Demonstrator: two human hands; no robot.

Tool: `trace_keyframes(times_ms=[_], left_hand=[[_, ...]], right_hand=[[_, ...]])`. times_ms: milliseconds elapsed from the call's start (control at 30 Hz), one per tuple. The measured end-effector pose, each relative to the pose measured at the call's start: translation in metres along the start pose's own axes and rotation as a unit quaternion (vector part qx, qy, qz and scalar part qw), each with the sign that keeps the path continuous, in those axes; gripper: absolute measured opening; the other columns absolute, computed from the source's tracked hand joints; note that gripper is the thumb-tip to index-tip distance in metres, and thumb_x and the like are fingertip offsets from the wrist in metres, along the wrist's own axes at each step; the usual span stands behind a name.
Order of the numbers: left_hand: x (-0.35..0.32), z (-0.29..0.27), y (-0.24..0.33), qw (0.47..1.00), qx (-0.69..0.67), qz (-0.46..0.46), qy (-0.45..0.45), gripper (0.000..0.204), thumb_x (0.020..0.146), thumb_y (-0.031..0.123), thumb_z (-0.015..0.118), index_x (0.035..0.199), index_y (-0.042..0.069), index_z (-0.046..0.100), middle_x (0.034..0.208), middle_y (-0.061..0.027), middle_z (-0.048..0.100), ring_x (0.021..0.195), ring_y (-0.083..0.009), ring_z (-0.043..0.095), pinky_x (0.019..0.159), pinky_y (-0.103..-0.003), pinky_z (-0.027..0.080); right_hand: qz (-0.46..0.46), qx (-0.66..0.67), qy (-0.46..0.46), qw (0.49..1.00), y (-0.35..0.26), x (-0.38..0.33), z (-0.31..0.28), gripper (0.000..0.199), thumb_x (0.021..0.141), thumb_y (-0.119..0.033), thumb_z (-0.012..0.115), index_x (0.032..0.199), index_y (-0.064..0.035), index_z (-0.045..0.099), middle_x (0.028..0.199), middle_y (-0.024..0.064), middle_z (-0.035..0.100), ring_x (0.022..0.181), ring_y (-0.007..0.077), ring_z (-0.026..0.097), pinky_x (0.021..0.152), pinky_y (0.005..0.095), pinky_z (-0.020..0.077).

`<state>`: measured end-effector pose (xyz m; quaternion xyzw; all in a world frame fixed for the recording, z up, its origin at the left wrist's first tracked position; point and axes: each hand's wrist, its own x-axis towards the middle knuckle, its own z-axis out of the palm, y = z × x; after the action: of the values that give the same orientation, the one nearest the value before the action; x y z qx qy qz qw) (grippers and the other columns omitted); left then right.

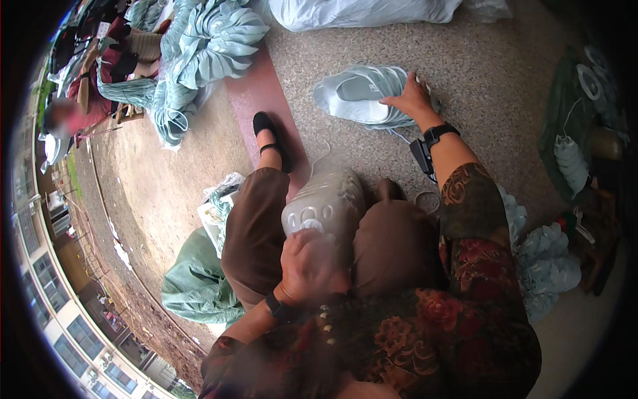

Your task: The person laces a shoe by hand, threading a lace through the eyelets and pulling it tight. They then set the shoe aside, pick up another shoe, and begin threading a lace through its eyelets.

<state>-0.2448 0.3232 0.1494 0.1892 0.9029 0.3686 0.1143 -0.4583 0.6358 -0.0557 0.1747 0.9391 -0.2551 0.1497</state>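
My right hand (413,100) reaches forward to a bundle of pale blue-green, shoe-shaped pieces (352,93) on the speckled floor. Its thumb lies on the near side and its fingers curl round the right end. The front piece has an oval opening with a white lining. Between my knees stands a large translucent plastic jug (339,193). Against its near side my left hand (309,263) is closed, its fingers curled and partly blurred. A small whitish bit shows at the fingertips; what the hand holds cannot be made out.
Fanned bundles of similar pale pieces (222,43) lie at the upper left, near a seated person (86,100). A white sack (362,12) lies at the far edge. Green sacks (199,279) rest beside my left leg, and more pale pieces (545,263) lie at my right.
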Motion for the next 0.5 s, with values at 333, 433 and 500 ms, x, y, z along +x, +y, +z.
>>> trace_keyframes(times_ms=[333,433,500], left_hand=[[0.004,-0.001,-0.006,1.000,-0.007,-0.006,-0.030,0.030,0.070,0.020,0.062,0.094,0.003,0.058,0.099,-0.0150,0.057,0.097,-0.0352,0.055,0.084,-0.043,0.043],[0.010,0.000,-0.004,0.999,-0.021,-0.003,-0.036,0.037,0.063,0.014,0.066,0.099,0.007,0.061,0.102,-0.0121,0.057,0.095,-0.0341,0.055,0.081,-0.043,0.043],[0.006,0.001,-0.006,0.999,-0.017,-0.004,-0.035,0.033,0.066,0.017,0.064,0.096,0.005,0.060,0.101,-0.0135,0.057,0.096,-0.0346,0.055,0.082,-0.043,0.043]], right_hand=[[0.024,-0.073,0.015,0.997,-0.020,0.012,0.019,0.056,0.068,-0.013,0.062,0.118,0.0076,0.047,0.116,0.0208,0.056,0.116,0.0348,0.046,0.104,0.0376,0.0321],[0.001,-0.089,0.077,0.993,0.012,0.020,0.044,0.051,0.069,-0.014,0.063,0.115,0.0057,0.049,0.110,0.0204,0.058,0.112,0.0360,0.051,0.099,0.0411,0.0372],[0.033,-0.072,0.086,0.993,0.022,0.021,0.052,0.049,0.069,-0.013,0.062,0.114,0.0023,0.051,0.111,0.0204,0.058,0.107,0.0394,0.054,0.093,0.0445,0.0429]])
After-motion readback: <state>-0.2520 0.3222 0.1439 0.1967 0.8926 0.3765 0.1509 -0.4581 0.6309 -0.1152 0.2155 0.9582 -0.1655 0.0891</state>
